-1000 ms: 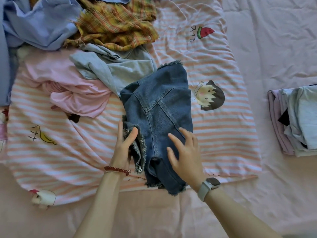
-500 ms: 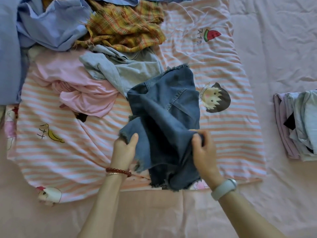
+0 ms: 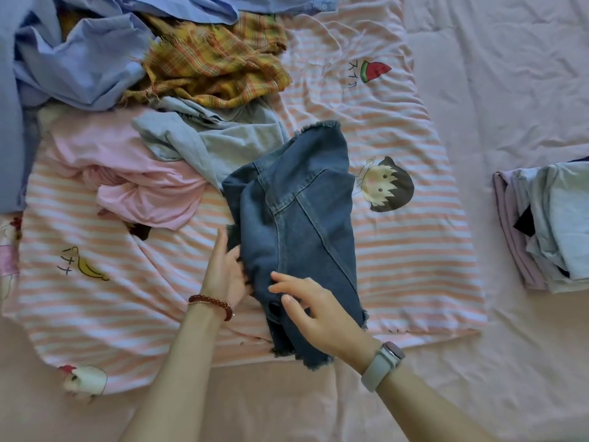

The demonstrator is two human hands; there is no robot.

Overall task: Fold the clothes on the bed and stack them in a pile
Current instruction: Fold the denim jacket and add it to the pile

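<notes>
- Denim shorts (image 3: 299,218) lie folded lengthwise on the striped sheet (image 3: 414,250), just left of the cartoon face (image 3: 387,186) printed on it. One frayed hem points away from the person, the other toward them.
- Left hand (image 3: 224,272) sits at the shorts' left edge, fingers (image 3: 234,255) tucked against or under the fold; how they lie there is hidden, cannot tell whether they grip.
- Right hand (image 3: 315,311) rests over the near end of the shorts, fingers spread and fairly straight, pressing, not gripping.
- Step in hand, by my reading: flattening the lengthwise fold before halving the shorts end to end.
- To do it well: smooth from the near hem outward so the thick seam lies flat; square both frayed hems before the cross fold; keep the left edge pinned so the layers do not slide.
- Stiff denim will likely spring open; press the crease firmly.
- Folded pile (image 3: 548,228) is well right of the face, off the sheet on the bed (image 3: 510,74).
- Unfolded heap (image 3: 165,106) lies left of and beyond the face: pink, grey-blue, plaid, light blue pieces. Much left to do.
</notes>
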